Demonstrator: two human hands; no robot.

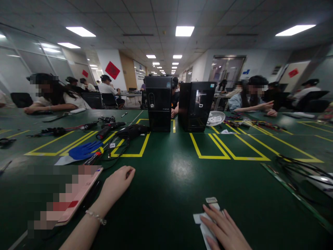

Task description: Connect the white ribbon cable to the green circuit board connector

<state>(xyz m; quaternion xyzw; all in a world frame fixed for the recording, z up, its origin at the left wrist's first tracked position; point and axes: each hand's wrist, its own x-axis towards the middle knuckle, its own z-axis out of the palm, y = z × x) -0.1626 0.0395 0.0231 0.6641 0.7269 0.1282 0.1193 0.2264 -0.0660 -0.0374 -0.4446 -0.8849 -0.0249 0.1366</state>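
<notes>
On one green counter (pixel 166 205) there are two black computer towers (pixel 159 114), far, and one round white basket (pixel 216 118) to their right. Near are two hands, one left hand (pixel 119 180) and one right hand (pixel 221 222), with one bracelet (pixel 96 217). Left: one blue glove (pixel 85 150), one numbered tag (pixel 112 146), one pink flat item (pixel 84 192) (partly pixelated). Far off hang three red squares (pixel 112 70).

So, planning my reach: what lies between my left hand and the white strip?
In the head view, only bare green tabletop lies between your left hand and the white strip.
</notes>
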